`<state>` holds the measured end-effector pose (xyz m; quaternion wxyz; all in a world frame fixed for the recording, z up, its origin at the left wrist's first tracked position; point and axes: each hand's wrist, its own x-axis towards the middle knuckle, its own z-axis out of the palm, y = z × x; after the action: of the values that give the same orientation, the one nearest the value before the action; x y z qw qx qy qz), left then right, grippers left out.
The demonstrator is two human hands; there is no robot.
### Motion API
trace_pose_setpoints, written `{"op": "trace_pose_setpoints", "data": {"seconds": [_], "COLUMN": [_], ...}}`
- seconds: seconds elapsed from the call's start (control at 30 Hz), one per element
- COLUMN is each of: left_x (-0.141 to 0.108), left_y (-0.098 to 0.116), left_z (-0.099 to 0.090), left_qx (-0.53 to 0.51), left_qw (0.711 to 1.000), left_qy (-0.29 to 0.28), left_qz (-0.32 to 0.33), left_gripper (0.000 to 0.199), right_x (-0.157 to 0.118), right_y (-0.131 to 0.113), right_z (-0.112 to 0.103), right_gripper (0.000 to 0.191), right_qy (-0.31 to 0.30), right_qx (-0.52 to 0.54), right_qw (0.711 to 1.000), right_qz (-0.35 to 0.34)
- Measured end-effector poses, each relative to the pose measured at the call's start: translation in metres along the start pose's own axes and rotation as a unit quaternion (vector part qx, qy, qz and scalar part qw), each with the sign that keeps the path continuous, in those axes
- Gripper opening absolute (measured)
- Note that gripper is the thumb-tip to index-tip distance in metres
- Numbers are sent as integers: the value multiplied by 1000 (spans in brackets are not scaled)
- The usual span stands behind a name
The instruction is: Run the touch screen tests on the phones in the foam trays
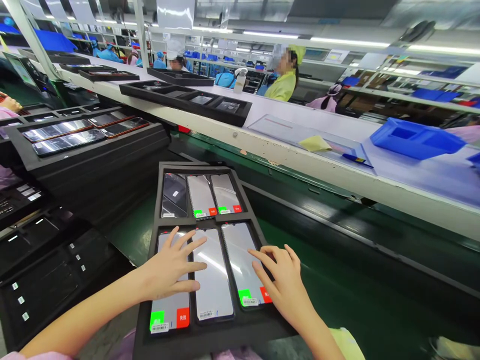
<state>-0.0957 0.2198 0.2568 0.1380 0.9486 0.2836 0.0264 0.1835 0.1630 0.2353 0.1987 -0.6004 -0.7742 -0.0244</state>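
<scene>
A black foam tray (pixel 153 345) lies below me with several smartphones in two rows of slots. My left hand (pixel 176 265) spreads its fingers over the near-left phone (pixel 170 295) and the left edge of the near-middle phone (pixel 215 295). Over the right edge of the near-right phone (pixel 238 250) is my right hand (pixel 281 275), fingers apart and holding nothing. White screens with green and red blocks show on the near-left and near-right phones; the middle one is plain white. In the far row, the left phone (pixel 175 195) is dark, while the other two are lit.
A green conveyor belt (pixel 337 290) runs beneath, beside a white bench (pixel 285 115). That bench carries another black tray (pixel 183 97), a blue bin (pixel 416 137) and a bottle (pixel 240 80). Stacked trays with phones (pixel 69 142) stand left. People sit beyond the bench.
</scene>
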Motion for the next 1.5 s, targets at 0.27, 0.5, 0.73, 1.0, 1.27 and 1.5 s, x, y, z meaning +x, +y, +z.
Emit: {"op": "trace_pose_setpoints", "data": {"seconds": [0.27,0.5,0.73,1.0,1.27,1.5], "left_x": [4,12,44,39,-62,-102], "left_y": [3,-16,-53,-54,4,29], "left_z": [-12,-20,-19,-18,43,101], "left_qx": [2,26,140,118,-162,-422], "left_qw": [1000,1000,971,967,817,790], "left_qy": [-24,5,141,168,416,259], "left_qz": [-15,-12,-136,-151,-364,-362], "left_gripper": [35,36,37,37,42,68], "right_x": [68,113,119,118,13,-33], "right_y": [28,25,15,10,12,-1], "right_z": [12,32,33,30,-4,-18], "right_gripper": [34,45,53,45,44,38], "right_qy": [18,33,-24,-52,-12,-95], "right_qx": [56,110,39,-11,89,65], "right_qw": [997,991,996,996,992,985], "right_qz": [-47,-66,-79,-75,-88,-126]}}
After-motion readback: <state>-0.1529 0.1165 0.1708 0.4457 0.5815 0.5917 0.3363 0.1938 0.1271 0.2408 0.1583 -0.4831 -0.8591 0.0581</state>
